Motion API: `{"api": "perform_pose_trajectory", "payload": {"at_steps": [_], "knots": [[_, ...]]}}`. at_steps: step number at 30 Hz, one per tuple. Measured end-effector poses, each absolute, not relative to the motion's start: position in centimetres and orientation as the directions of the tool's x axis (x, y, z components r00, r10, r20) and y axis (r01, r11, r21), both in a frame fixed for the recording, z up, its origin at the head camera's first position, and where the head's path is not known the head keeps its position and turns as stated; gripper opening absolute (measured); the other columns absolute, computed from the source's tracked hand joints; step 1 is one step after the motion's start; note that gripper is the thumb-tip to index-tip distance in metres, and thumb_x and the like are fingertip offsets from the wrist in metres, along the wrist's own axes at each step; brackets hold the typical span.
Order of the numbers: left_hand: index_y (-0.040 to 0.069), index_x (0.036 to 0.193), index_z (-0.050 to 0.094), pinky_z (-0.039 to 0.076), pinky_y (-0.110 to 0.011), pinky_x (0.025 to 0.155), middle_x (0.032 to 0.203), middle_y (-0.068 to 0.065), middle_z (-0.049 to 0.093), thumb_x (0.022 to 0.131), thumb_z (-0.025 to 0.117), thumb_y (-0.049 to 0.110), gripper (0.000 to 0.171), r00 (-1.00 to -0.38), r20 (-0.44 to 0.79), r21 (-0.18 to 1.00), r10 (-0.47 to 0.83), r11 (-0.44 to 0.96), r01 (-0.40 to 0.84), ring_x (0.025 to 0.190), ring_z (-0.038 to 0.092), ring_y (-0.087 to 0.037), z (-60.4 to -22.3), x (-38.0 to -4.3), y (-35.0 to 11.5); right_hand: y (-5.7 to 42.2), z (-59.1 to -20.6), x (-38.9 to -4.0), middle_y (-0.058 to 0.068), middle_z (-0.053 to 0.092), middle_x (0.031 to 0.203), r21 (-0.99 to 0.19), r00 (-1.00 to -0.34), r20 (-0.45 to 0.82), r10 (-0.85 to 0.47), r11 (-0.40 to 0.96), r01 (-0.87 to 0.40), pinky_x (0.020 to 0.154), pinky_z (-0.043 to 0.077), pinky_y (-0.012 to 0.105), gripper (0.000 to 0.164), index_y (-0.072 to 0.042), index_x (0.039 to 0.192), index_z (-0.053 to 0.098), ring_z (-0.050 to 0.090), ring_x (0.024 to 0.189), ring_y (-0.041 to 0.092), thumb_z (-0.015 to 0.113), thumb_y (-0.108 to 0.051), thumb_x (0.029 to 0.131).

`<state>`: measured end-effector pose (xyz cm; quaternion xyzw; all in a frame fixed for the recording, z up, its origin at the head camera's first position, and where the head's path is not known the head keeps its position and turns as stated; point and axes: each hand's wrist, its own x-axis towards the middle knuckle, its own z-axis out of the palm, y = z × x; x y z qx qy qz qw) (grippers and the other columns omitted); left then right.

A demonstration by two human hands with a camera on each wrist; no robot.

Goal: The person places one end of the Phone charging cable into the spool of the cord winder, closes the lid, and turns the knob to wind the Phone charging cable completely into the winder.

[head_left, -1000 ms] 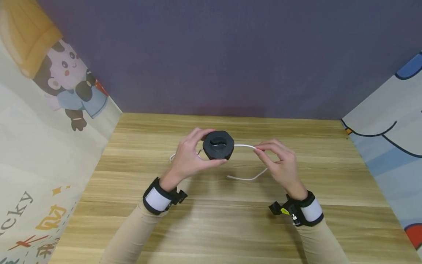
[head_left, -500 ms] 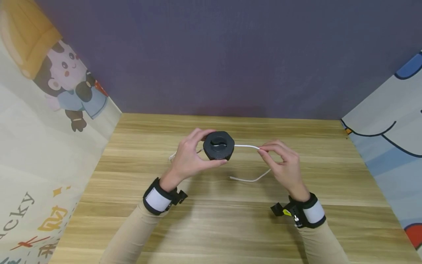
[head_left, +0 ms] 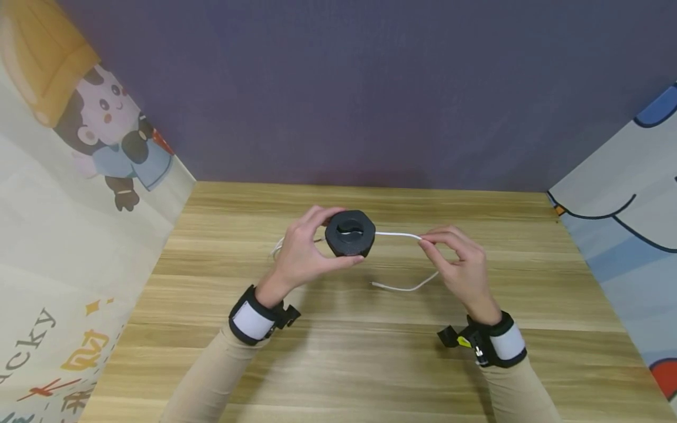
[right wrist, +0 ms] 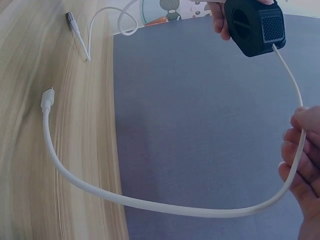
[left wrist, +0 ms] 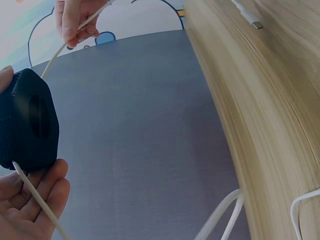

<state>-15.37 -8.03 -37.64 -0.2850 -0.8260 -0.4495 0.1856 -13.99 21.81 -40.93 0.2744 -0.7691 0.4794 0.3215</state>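
A black, many-sided cable winder with a curved slot in its face is held above the table by my left hand, thumb below and fingers above. A white charging cable passes through it. My right hand pinches the cable to the right of the winder. From that hand the cable curves down to a small white plug in the right wrist view. At the cable's other end, a larger metal-tipped plug appears on the left hand's side. The left palm is partly hidden by the winder in the left wrist view.
Beneath both hands is a wood-grain table, with a dark blue-grey panel at its back. Printed cartoon panels stand at left and right. Each wrist wears a black strap with a white patch.
My right hand has moved slightly to the right, away from the winder, and the stretch of cable between them is longer. The left hand and winder have stayed nearly still.
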Motion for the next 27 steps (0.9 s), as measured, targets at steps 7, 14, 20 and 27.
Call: {"api": "perform_pose_trajectory", "payload": {"at_steps": [7, 14, 20, 27], "knots": [[0.008, 0.13, 0.067, 0.055, -0.037, 0.081, 0.109, -0.004, 0.068, 0.06, 0.099, 0.036, 0.082, -0.772, 0.564, 0.644, 0.294, 0.429, 0.633, 0.099, 0.066, -0.019, -37.6, -15.3, -8.2, 22.2, -41.0, -13.9, 0.017, 0.074, 0.087, -0.564, -0.645, 0.759, -0.094, 0.401, -0.722, 0.087, 0.052, 0.015, 0.023, 0.004, 0.092, 0.078, 0.066, 0.092, 0.001, 0.077, 0.019, 0.075], [0.008, 0.13, 0.068, 0.055, -0.036, 0.081, 0.109, -0.004, 0.068, 0.06, 0.099, 0.036, 0.082, -0.775, 0.562, 0.648, 0.288, 0.429, 0.629, 0.099, 0.066, -0.019, -37.6, -15.3, -8.2, 22.3, -41.0, -13.9, 0.018, 0.074, 0.087, -0.567, -0.646, 0.758, -0.088, 0.4, -0.72, 0.088, 0.052, 0.016, 0.022, 0.004, 0.092, 0.078, 0.066, 0.093, 0.002, 0.077, 0.019, 0.075], [0.007, 0.13, 0.067, 0.055, -0.036, 0.081, 0.109, -0.005, 0.069, 0.06, 0.099, 0.036, 0.082, -0.776, 0.562, 0.649, 0.286, 0.429, 0.628, 0.098, 0.066, -0.019, -37.6, -15.4, -8.3, 22.5, -41.2, -13.8, 0.02, 0.073, 0.087, -0.578, -0.654, 0.753, -0.074, 0.401, -0.711, 0.088, 0.052, 0.016, 0.022, 0.005, 0.091, 0.077, 0.066, 0.093, 0.001, 0.077, 0.02, 0.075], [0.006, 0.13, 0.067, 0.055, -0.036, 0.086, 0.111, -0.005, 0.068, 0.061, 0.1, 0.033, 0.081, -0.78, 0.564, 0.662, 0.272, 0.416, 0.624, 0.104, 0.065, -0.019, -37.5, -15.5, -8.8, 23.1, -41.6, -13.9, 0.021, 0.073, 0.087, -0.587, -0.667, 0.743, -0.057, 0.423, -0.69, 0.087, 0.052, 0.015, 0.023, 0.005, 0.09, 0.077, 0.066, 0.093, 0.0, 0.077, 0.022, 0.074]]}}
